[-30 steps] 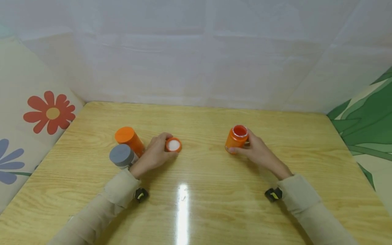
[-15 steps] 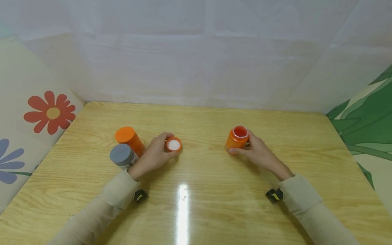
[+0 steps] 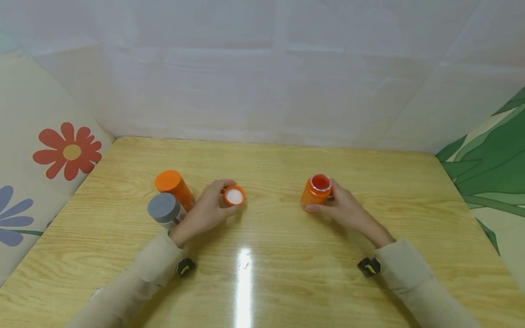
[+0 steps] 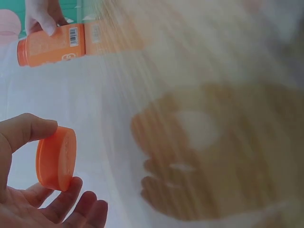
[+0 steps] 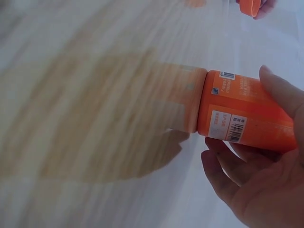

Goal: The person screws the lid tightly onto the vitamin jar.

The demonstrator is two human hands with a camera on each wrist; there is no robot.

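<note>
My left hand [image 3: 209, 209] pinches an orange screw cap [image 3: 234, 196] between thumb and fingers, its white liner facing up. In the left wrist view the cap [image 4: 57, 157] is off the tabletop. To the right, an uncapped orange bottle [image 3: 315, 197] stands upright on the table, its red inside showing through the mouth. My right hand [image 3: 348, 209] grips this bottle from its right side, thumb in front. A barcode label on the bottle [image 5: 247, 111] shows near its base in the right wrist view. The fingertips behind it are partly hidden.
An orange-topped bottle [image 3: 174, 187] and a grey-lidded container [image 3: 164, 208] stand close together just left of my left wrist. The glossy wooden table [image 3: 287, 273] ends at a white sheet [image 3: 279, 91] behind. Flower-and-leaf printed panels [image 3: 69, 152] border the sides.
The bottle and right hand have shifted slightly towards me. The left hand and cap have moved a little to the right and towards me. Both holds are unchanged.
</note>
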